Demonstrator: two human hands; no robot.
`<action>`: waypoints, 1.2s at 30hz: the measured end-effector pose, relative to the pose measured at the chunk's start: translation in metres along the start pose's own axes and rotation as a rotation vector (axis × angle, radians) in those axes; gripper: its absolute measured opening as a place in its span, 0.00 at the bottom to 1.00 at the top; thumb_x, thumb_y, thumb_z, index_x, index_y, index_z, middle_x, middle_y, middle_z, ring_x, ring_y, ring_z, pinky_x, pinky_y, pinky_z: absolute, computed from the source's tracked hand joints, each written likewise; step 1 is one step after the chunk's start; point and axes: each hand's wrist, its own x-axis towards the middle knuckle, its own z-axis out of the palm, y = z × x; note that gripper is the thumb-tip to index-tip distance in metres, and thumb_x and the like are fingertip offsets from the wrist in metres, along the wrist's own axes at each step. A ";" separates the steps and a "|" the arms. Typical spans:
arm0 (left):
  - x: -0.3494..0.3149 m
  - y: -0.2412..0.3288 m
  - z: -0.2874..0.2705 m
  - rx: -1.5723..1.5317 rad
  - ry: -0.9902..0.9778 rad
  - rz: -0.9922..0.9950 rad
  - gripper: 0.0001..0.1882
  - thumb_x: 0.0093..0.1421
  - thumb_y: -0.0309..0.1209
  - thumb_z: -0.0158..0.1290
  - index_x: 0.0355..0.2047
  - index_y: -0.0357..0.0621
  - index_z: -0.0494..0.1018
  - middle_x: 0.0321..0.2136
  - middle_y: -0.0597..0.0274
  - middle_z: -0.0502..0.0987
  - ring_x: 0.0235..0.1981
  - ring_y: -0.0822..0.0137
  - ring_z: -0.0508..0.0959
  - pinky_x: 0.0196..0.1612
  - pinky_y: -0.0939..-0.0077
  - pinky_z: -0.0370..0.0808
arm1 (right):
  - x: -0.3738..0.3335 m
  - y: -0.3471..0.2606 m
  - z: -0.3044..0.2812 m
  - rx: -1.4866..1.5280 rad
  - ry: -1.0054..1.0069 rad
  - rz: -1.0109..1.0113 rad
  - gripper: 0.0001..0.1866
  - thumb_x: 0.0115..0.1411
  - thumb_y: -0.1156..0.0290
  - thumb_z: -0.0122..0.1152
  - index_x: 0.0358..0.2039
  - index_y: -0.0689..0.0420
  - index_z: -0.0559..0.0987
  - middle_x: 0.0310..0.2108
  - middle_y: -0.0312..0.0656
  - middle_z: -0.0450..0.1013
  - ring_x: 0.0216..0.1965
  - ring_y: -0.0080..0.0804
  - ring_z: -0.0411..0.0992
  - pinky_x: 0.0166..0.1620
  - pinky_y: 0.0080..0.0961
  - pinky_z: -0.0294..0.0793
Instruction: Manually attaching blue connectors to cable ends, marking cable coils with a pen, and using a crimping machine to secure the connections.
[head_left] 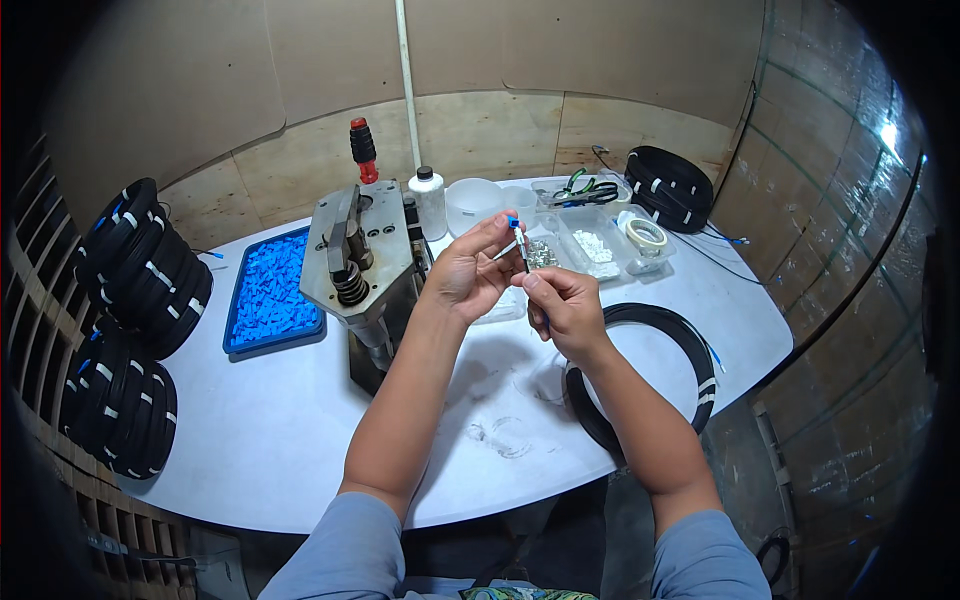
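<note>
Above the middle of the table, my left hand (pixel 468 273) pinches a small blue connector (pixel 514 223) between thumb and fingertips. Just below it, a white section leads into a thin black cable (pixel 526 264). My right hand (pixel 568 314) is closed round that cable, a little lower and to the right. Whether the blue connector is fully seated on the white section is too small to tell. Under my right forearm lies a coil of black cable (pixel 707 390) with white tape bands; a blue-tipped end sticks out at its right side.
Left of my arms stands a metal hand press (pixel 322 262) with a red-and-black handle. A blue tray (pixel 275 343) of blue connectors sits beside it. Cable coils (pixel 150 270) are stacked far left. Behind my hands are a white bottle (pixel 429 205), tubs (pixel 472 200), parts bins and pliers (pixel 585 192).
</note>
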 end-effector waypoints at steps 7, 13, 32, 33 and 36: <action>0.000 -0.001 0.001 -0.031 -0.058 -0.025 0.17 0.59 0.30 0.55 0.48 0.41 0.68 0.37 0.59 0.76 0.37 0.65 0.77 0.38 0.74 0.75 | 0.001 -0.002 0.000 -0.007 0.009 0.002 0.11 0.62 0.66 0.57 0.33 0.61 0.81 0.13 0.31 0.66 0.11 0.13 0.60 0.13 0.13 0.59; 0.002 0.001 -0.004 0.005 -0.109 0.022 0.18 0.59 0.28 0.54 0.50 0.42 0.67 0.38 0.58 0.75 0.37 0.64 0.76 0.40 0.73 0.76 | 0.001 -0.001 0.000 -0.014 -0.001 0.025 0.12 0.63 0.66 0.56 0.32 0.61 0.81 0.13 0.30 0.65 0.11 0.13 0.60 0.13 0.13 0.58; -0.005 0.003 0.004 0.345 -0.208 0.133 0.18 0.60 0.26 0.54 0.51 0.37 0.70 0.37 0.58 0.77 0.37 0.69 0.76 0.43 0.72 0.74 | 0.003 -0.005 -0.004 -0.029 0.030 0.027 0.12 0.63 0.65 0.55 0.33 0.62 0.79 0.12 0.32 0.65 0.11 0.14 0.59 0.14 0.12 0.58; -0.007 0.002 0.007 0.430 -0.212 0.161 0.19 0.58 0.24 0.55 0.51 0.37 0.70 0.37 0.56 0.77 0.38 0.68 0.76 0.43 0.73 0.74 | 0.003 -0.004 -0.006 -0.020 0.020 0.022 0.12 0.63 0.65 0.55 0.33 0.62 0.79 0.12 0.32 0.65 0.11 0.14 0.60 0.14 0.12 0.59; -0.008 0.002 0.008 0.548 -0.187 0.217 0.21 0.56 0.21 0.57 0.52 0.36 0.69 0.37 0.55 0.76 0.38 0.68 0.75 0.43 0.74 0.74 | 0.004 -0.007 -0.004 0.015 -0.014 0.034 0.13 0.64 0.65 0.54 0.34 0.62 0.78 0.15 0.34 0.67 0.13 0.17 0.63 0.17 0.14 0.62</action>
